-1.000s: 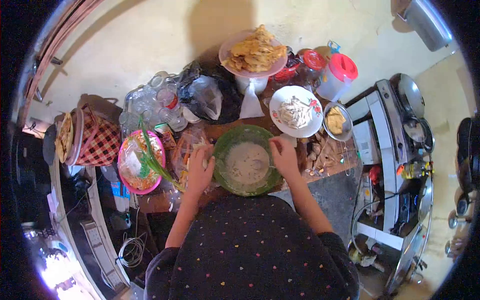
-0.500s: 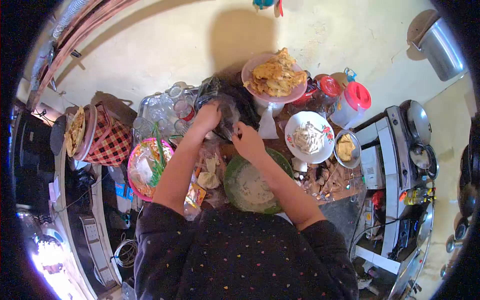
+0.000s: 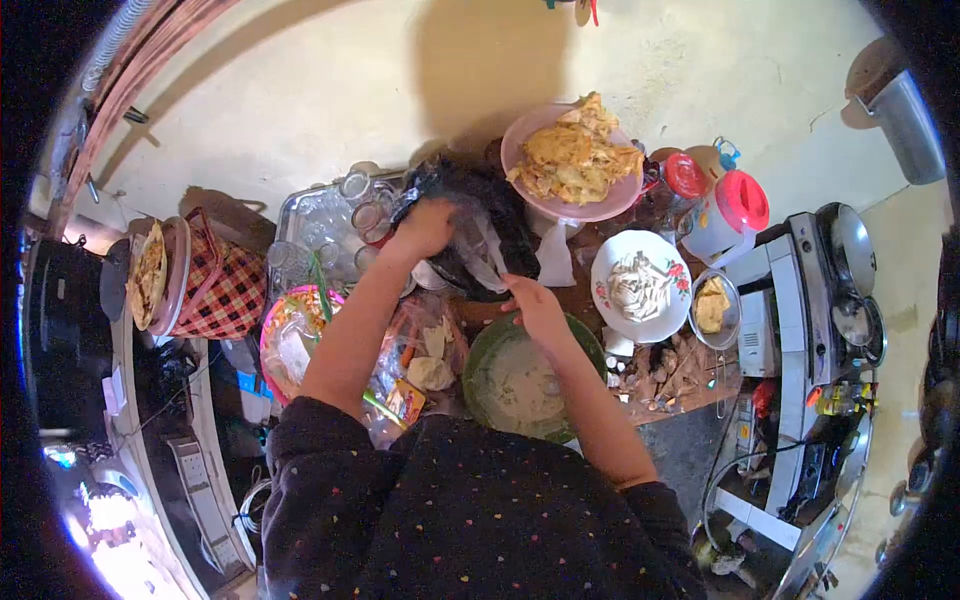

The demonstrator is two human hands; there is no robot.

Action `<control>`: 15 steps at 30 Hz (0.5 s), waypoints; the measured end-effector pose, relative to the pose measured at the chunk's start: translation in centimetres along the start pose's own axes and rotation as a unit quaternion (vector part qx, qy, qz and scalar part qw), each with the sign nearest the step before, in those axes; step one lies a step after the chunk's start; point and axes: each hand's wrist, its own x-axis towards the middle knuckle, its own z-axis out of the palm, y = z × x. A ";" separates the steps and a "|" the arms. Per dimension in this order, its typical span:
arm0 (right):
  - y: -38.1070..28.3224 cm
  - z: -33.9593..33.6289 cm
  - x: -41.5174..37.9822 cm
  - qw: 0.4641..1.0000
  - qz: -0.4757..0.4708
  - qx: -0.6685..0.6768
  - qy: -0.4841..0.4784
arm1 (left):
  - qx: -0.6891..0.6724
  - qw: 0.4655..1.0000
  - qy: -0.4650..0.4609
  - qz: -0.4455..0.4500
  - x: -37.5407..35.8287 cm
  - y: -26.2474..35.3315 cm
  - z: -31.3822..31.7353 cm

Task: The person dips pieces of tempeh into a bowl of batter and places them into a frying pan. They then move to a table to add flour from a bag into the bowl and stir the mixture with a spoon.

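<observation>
A black plastic bag (image 3: 515, 232) stands behind the green basin, with a clear plastic bag (image 3: 478, 250) in its mouth. My left hand (image 3: 428, 228) reaches in at the bag's left side; its fingers are hidden by the plastic. Pinched between the fingers of my right hand (image 3: 535, 305) is the edge of the clear plastic bag, pulled toward me. Below that hand sits the green basin (image 3: 480, 375) with pale batter in it. A pink plate (image 3: 517, 125) heaped with fried fritters (image 3: 575, 155) is just beyond the black bag.
Right of the basin are a flowered white bowl (image 3: 627, 255) of pale strips and a strainer (image 3: 735, 325) holding a fritter. A tray (image 3: 290, 215) of glasses, a pink-rimmed basin (image 3: 270, 365) of vegetables and a checked basket (image 3: 225, 290) stand left. A stove (image 3: 808, 250) is far right.
My right hand has moved right and nearer to me, drawing the clear plastic out. My left hand stays at the black bag. The whole view has shifted slightly.
</observation>
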 end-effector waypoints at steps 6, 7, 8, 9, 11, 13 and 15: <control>0.8 0.1 -0.3 0.963 -0.135 -0.194 0.132 | 0.040 0.998 -0.048 0.008 -1.7 1.2 1.6; -0.2 0.4 -0.8 0.944 -0.168 -0.238 0.158 | 0.042 0.998 -0.032 0.023 -2.1 1.1 1.9; -0.9 0.7 -0.8 0.932 -0.196 -0.261 0.159 | 0.044 0.998 -0.017 0.038 -2.5 1.0 2.2; -1.8 1.0 -0.4 0.919 -0.224 -0.284 0.158 | 0.046 0.998 -0.001 0.052 -2.8 0.9 2.5; -2.5 1.8 0.8 0.884 -0.277 -0.340 0.165 | 0.041 0.999 0.000 0.033 -3.2 0.9 3.0; -2.9 2.6 2.3 0.835 -0.327 -0.404 0.179 | 0.029 0.999 0.012 0.019 -3.7 1.4 3.0; -2.4 2.7 4.2 0.855 -0.261 -0.430 0.127 | 0.010 0.999 0.034 0.010 -4.2 2.0 2.5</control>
